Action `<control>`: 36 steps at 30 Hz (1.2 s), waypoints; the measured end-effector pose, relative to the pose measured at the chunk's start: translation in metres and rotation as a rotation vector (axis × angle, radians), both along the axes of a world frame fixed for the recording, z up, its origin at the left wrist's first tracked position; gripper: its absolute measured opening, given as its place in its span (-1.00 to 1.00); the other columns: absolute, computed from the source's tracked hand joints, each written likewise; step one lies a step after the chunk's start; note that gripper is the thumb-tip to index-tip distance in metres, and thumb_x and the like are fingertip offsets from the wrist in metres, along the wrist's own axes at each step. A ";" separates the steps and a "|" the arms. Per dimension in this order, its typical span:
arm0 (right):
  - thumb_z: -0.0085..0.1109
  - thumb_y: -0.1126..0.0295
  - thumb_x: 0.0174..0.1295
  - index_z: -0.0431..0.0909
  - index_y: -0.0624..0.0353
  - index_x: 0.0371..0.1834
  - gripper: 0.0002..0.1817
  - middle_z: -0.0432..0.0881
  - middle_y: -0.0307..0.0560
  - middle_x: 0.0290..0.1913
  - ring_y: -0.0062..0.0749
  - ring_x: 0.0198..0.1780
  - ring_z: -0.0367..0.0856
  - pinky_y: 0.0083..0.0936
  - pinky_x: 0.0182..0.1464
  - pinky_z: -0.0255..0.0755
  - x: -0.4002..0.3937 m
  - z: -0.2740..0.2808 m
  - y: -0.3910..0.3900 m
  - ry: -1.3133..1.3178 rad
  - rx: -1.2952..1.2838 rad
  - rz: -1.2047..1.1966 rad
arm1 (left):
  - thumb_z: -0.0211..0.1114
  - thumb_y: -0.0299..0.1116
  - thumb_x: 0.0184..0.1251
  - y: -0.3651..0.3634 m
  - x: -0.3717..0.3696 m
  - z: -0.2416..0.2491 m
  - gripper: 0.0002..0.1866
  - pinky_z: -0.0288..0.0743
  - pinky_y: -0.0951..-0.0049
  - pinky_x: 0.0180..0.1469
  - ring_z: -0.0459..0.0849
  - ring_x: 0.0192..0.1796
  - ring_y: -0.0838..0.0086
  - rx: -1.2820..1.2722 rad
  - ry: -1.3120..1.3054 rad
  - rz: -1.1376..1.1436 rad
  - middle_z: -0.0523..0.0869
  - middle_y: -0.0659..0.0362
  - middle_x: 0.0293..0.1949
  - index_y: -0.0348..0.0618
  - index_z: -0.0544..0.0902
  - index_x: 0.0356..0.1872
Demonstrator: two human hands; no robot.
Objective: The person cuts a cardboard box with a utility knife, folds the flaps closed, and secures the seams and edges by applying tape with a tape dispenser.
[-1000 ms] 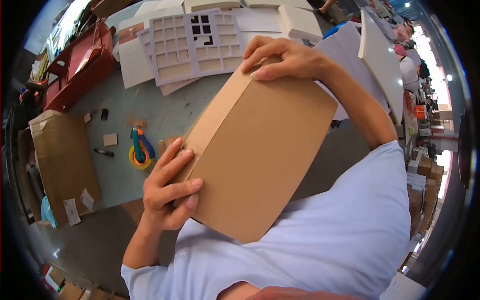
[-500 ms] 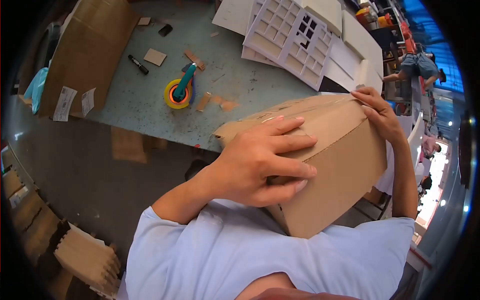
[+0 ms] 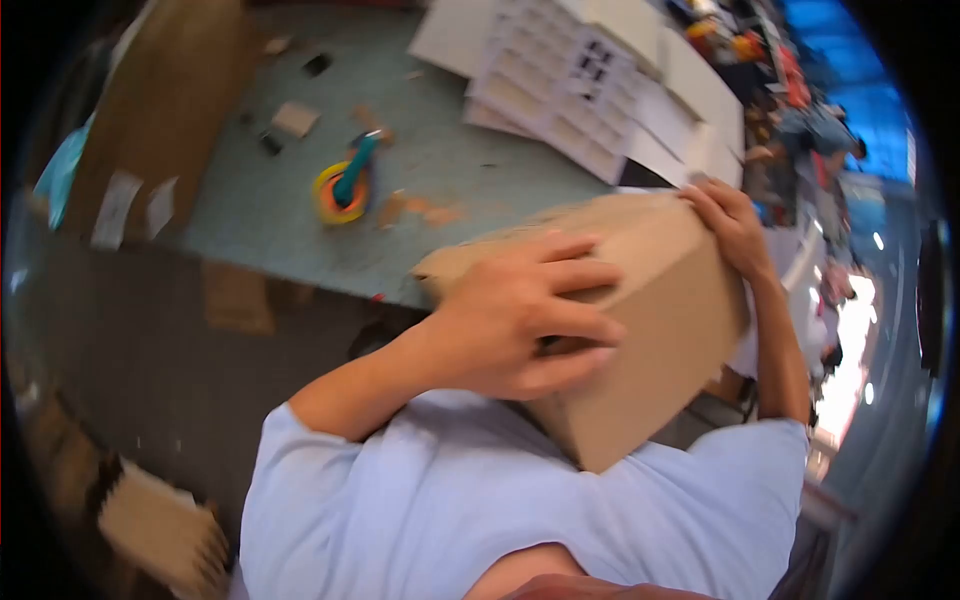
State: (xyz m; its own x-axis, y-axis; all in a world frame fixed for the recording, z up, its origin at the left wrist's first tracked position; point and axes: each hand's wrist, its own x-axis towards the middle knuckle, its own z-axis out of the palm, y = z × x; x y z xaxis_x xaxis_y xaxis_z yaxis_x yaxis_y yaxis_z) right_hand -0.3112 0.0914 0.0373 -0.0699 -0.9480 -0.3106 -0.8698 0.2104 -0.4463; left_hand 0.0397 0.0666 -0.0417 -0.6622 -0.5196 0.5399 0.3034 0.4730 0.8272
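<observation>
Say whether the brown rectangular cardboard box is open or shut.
Cannot tell: the box shows a closed near side, but the left hand partly covers its blurred top.

Left hand [image 3: 525, 315] is splayed, right hand [image 3: 728, 225] curled.

A yellow roll [image 3: 326, 203] (teal piece [image 3: 355, 172] across it) and a gridded panel [image 3: 553, 88] share the table [image 3: 440, 165].

Counting one bare left hand [image 3: 525, 322], one bare right hand [image 3: 730, 225] and one tan cardboard box [image 3: 660, 345]. Also counting one grey-green worktable [image 3: 262, 220], one yellow tape roll with a teal handle [image 3: 345, 190], one pale square cardboard piece [image 3: 295, 119], two white rectangular paper labels [image 3: 116, 207].
</observation>
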 end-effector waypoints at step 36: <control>0.07 -0.47 0.27 0.68 -0.08 0.29 -0.19 0.47 0.20 0.47 0.21 0.55 0.32 0.14 0.62 -0.14 0.190 0.013 0.150 0.291 -0.374 -0.193 | 0.37 0.14 0.31 -0.074 -0.048 -0.024 -0.31 0.34 -0.16 0.44 0.55 0.38 -0.17 0.013 0.195 -0.718 0.66 -0.21 0.15 -0.41 0.69 0.09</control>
State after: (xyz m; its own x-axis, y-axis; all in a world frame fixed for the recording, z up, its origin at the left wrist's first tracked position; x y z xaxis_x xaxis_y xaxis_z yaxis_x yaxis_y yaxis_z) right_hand -0.1208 0.2418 0.0506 -0.2879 -0.9518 0.1059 -0.9304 0.2518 -0.2665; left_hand -0.0082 -0.0074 -0.0662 -0.7340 -0.0022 0.6791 0.6760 0.0932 0.7310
